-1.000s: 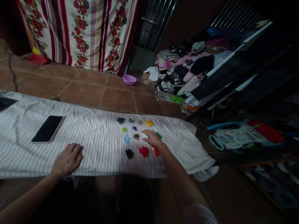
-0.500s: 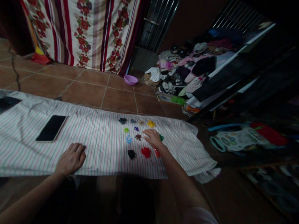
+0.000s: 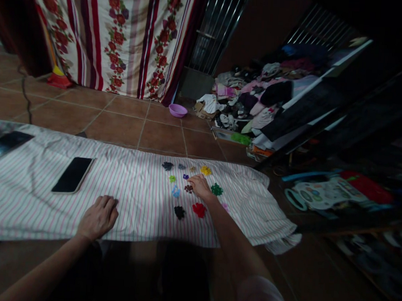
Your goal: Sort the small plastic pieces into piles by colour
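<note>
My right hand [image 3: 199,186] reaches over small piles of coloured bits, too small to name exactly. Its fingers are drawn together, tips beside the purple pile [image 3: 185,176] and just above the brown pile [image 3: 188,189]; whether they hold a piece is hidden. To its right lies the dark green pile [image 3: 216,189], and behind it the yellow pile [image 3: 206,170]. Nearer me are the red pile [image 3: 199,209] and black pile [image 3: 179,212]. Lime green [image 3: 172,178] and light blue [image 3: 175,191] piles sit left. My left hand [image 3: 99,215] rests palm down on the cloth, fingers curled in.
Striped cloth [image 3: 133,210] covers the low work surface. A phone [image 3: 72,175] lies left of the piles, and another dark-screened device [image 3: 7,145] at the far left. Beyond are a purple basin [image 3: 178,110], a floral curtain [image 3: 132,43] and heaped clothes [image 3: 247,92].
My right hand has shifted left to the purple pile, its fingers drawing together. The dark green pile is now uncovered. My left hand stays put; the view has shifted slightly.
</note>
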{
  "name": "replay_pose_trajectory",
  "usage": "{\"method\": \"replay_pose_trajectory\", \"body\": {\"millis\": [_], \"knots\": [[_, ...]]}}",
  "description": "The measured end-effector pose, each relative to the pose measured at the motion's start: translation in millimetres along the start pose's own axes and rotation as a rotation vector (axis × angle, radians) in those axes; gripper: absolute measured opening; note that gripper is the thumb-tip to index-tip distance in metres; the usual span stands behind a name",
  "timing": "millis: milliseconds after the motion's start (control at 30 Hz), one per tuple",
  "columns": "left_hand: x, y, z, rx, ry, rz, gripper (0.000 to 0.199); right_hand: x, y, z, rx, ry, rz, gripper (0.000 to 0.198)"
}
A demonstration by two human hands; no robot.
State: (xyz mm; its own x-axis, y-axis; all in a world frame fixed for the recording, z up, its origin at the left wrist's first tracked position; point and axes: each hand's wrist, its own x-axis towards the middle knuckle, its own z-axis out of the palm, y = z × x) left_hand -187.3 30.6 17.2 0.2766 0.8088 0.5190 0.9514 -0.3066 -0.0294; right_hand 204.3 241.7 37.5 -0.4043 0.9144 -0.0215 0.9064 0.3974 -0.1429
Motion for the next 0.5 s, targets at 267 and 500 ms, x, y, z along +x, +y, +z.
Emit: {"method": "replay_pose_trajectory", "body": {"millis": [267, 500], "knots": [[2.2, 1.1, -2.8, -0.071, 0.005, -0.027, 0.021, -1.7, 6.7, -2.7, 0.07, 0.119, 0.001, 0.039], [4.7, 2.0, -5.5, 0.025, 0.053, 0.043, 0.019, -17.0, 16.2, -8.5, 0.064, 0.14, 0.089, 0.04]]}}
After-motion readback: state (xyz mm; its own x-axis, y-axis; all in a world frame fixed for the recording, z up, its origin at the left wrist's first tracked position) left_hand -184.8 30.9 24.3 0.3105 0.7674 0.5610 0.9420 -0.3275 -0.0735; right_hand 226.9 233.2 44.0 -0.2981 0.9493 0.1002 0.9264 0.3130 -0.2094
